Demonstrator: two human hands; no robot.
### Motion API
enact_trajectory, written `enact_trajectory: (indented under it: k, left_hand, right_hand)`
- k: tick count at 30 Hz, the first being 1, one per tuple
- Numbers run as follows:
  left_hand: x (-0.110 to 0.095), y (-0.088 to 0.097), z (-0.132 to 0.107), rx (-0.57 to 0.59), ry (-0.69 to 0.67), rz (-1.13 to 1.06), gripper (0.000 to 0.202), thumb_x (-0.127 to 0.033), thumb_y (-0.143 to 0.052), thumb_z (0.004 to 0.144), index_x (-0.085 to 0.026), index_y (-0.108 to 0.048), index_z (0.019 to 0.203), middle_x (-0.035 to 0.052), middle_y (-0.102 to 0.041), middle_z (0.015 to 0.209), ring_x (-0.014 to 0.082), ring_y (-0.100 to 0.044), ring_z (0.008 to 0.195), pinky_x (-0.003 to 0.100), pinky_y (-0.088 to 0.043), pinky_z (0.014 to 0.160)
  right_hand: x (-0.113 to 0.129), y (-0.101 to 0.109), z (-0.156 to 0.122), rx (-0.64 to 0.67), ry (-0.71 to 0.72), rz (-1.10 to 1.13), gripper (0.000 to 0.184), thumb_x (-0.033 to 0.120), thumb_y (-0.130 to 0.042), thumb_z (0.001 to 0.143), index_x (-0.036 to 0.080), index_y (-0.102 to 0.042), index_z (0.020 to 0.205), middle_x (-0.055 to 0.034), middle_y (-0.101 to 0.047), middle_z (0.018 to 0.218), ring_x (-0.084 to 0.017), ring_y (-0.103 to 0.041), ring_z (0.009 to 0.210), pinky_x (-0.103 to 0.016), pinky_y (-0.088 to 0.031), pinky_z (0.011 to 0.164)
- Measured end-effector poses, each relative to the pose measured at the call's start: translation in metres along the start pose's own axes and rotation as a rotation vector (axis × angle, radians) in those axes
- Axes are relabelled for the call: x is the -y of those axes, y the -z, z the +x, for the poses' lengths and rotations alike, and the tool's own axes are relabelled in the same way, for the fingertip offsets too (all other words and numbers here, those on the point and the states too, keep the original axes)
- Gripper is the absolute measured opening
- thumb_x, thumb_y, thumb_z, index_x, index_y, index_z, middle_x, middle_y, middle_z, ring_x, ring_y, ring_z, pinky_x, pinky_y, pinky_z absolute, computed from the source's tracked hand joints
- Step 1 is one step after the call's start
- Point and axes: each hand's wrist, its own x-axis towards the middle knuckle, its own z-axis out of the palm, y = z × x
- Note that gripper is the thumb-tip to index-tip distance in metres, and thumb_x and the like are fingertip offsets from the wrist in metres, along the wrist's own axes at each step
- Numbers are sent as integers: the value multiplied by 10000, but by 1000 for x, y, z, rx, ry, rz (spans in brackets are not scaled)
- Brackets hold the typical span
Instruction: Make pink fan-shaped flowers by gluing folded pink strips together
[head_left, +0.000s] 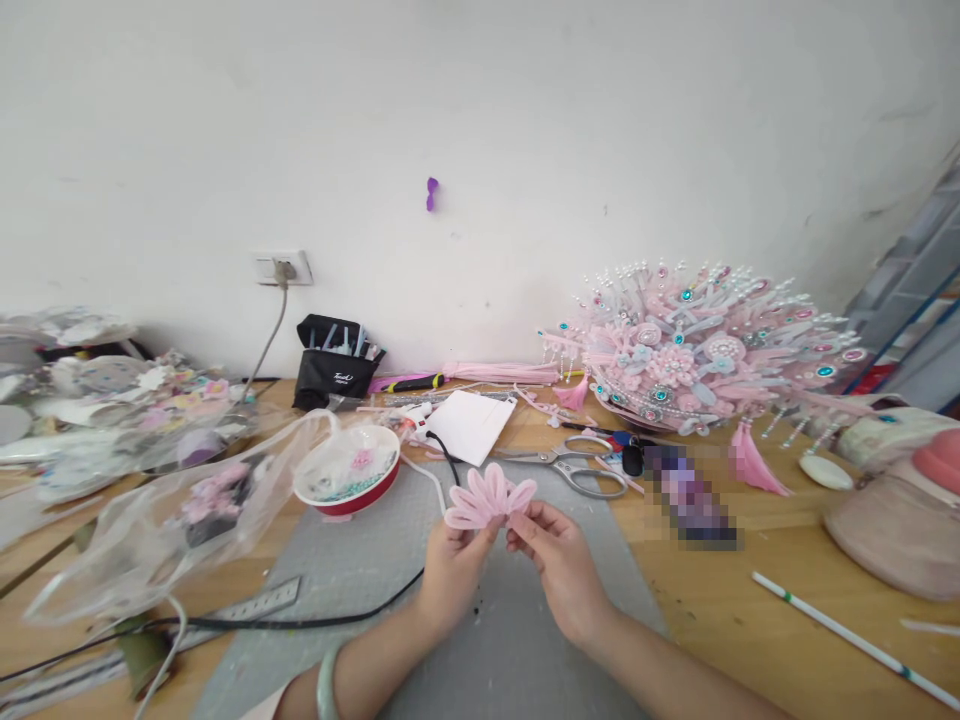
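A pink pipe-cleaner flower (487, 495), with several looped petals fanned out, is held up over the grey cutting mat (525, 640). My left hand (457, 570) pinches its base from the left, thumb on the near side. From the other side my right hand (559, 565) grips the base too, its thumb and fingertips pressed together at the petals' lower edge. Both hands are closed on the flower and nearly touch. What lies between the fingertips is hidden. Just beyond the flower are a pair of scissors (574, 462) and a white card (472, 425).
A red-rimmed bowl of beads (390, 487) stands left of the hands, beside a clear plastic bag (262, 540). A large pink beaded headdress (697, 360) stands at the back right. A black cable (337, 622) crosses the mat. A white stick (840, 632) lies at right.
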Motion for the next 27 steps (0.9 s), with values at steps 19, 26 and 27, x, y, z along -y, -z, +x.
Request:
enact_trajectory:
  k: [19, 26, 27]
  left_hand:
    - [1, 2, 0, -9, -17, 3, 194, -287, -572, 701, -114, -659, 720, 73, -709, 730, 193, -645, 666, 259, -514, 610]
    - [6, 0, -1, 91, -35, -30, 187, -278, -571, 700, -116, -643, 762, 75, -702, 765, 193, -636, 700, 284, -507, 652]
    - [7, 1, 0, 103, -41, -26, 179, -274, -570, 701, -117, -640, 751, 73, -700, 756, 190, -631, 694, 285, -504, 650]
  right_hand:
    - [-6, -6, -8, 34, -80, 264, 120, 259, -666, 657, 149, -631, 693, -1, -576, 660, -97, -500, 603, -219, -408, 583]
    - [-2, -2, -2, 34, -36, 250, 164, 305, -668, 670, 147, -625, 674, 6, -560, 640, -88, -479, 592, -206, -398, 571]
    - [-2, -2, -1, 39, -35, 241, 166, 305, -669, 670, 145, -622, 670, 8, -555, 633, -86, -474, 588, -203, -395, 564]
